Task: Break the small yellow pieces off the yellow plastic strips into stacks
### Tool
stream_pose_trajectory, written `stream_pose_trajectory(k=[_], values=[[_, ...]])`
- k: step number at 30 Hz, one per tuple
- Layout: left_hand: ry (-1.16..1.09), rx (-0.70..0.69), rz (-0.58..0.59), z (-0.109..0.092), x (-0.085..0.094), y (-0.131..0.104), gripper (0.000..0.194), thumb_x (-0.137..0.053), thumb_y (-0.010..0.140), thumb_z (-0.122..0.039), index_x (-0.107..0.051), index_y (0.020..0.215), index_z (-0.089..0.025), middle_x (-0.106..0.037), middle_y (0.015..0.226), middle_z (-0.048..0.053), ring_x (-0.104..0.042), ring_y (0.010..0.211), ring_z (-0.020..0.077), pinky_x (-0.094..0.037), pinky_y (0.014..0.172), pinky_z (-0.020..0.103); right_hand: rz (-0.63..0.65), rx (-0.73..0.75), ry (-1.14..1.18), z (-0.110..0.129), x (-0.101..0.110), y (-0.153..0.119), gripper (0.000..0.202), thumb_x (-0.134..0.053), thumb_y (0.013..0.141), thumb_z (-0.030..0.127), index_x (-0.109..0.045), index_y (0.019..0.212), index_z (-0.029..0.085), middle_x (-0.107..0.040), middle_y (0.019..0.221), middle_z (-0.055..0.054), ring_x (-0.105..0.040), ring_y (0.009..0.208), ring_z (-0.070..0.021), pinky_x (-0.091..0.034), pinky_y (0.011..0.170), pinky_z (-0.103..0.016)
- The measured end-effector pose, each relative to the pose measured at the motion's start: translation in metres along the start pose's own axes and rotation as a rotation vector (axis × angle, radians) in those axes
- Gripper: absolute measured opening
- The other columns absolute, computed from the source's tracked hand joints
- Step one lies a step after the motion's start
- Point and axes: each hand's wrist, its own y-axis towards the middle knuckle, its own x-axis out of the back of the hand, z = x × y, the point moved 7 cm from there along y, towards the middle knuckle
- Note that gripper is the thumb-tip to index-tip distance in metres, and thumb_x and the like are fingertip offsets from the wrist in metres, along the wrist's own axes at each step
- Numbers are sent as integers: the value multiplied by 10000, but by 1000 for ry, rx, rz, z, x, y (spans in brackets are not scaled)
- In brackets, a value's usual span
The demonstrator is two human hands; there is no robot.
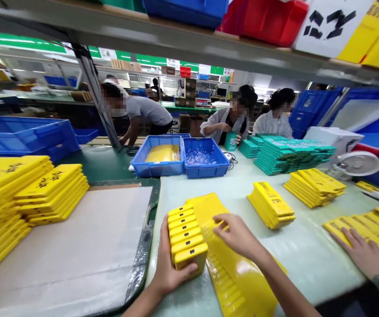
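Observation:
My left hand [169,268] is closed around a row of several yellow power banks [191,253], flat rounded blocks, each with a small dark port on its visible end. Its thumb presses across the nearest block. To their right lie glossy yellow sheets [245,281], one bearing a row of small strips along its left side. Over these sheets hovers my right hand [237,233], its fingers loosely bent and apart, with nothing visible in them. Whether the fingertips touch the sheet, I cannot tell.
Yellow stacks stand at left [55,189] and right [270,204]. Behind are blue bins [206,169], turquoise stacks [285,152] and several people. Another person's hand [368,253] rests by yellow pieces at right. A shelf [189,37] crosses overhead.

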Motion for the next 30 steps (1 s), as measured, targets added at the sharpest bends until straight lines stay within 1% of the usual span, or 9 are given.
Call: stream_pose_trajectory(k=[1,3,7,11,13,16,19,24,30], values=[[7,-25,-2,0,-1,0,1278,-850,660,-707,-201,1648,-220,-427,1631,228,-462,1493,467,-401,1230,633,-80,-94,-43,-12,6,3,331,-633,920,218,-769,1201,108,-753,1200,-178,-744,1036,-276,-544,998,-390],[11,-58,13,1,-4,-1,1253,-856,679,-652,-190,1650,-224,-384,1657,224,-415,1522,471,-350,1254,652,-171,-188,-103,-26,4,5,271,-646,927,224,-785,1095,63,-751,1116,-208,-730,1017,-318,-536,977,-423],[-33,-5,-55,11,0,-5,1252,-897,648,-551,-222,1644,-206,-351,1671,217,-352,1554,466,-222,1316,620,-239,-186,-125,-34,-20,1,259,-768,844,203,-791,1070,79,-724,1132,-181,-680,1103,-322,-512,1007,-382],[-82,34,-35,11,0,-2,1244,-933,591,-441,-274,1622,-219,-371,1669,195,-354,1553,461,-206,1332,578,-322,-141,-24,-36,-16,2,245,-775,813,155,-810,1053,120,-738,1137,-153,-687,1090,-288,-509,1006,-350],[-89,34,6,9,-3,0,1226,-938,578,-392,-295,1611,-237,-373,1673,182,-350,1556,461,-217,1329,578,-333,-132,15,-40,-7,4,203,-723,862,167,-818,1040,142,-762,1129,-134,-706,1076,-266,-512,1004,-343],[-133,45,-67,7,1,0,1224,-944,569,-423,-322,1606,-234,-412,1649,179,-367,1545,463,-201,1333,581,-336,-142,17,-43,0,5,243,-586,949,154,-827,985,165,-794,1051,-104,-731,1013,-234,-524,961,-326],[-153,57,-97,8,0,-3,1241,-963,538,-448,-352,1597,-233,-475,1600,181,-416,1510,475,-217,1328,588,-332,-184,-24,-42,-7,0,216,-612,930,137,-825,957,150,-787,996,-111,-727,949,-244,-526,901,-327],[-150,46,-64,11,-2,-11,1220,-901,603,-577,-306,1620,-262,-476,1599,157,-440,1485,481,-230,1321,608,-341,-253,-160,-27,-27,-3,140,-656,915,141,-786,952,103,-727,1049,-168,-670,1037,-301,-481,938,-363],[-125,83,-25,19,3,-12,1253,-973,483,-381,-388,1591,-350,-493,1617,74,-432,1490,500,-266,1318,606,-248,-332,-334,-17,-36,6,111,-649,887,103,-720,820,156,-718,1040,-151,-660,1012,-268,-461,868,-314]])
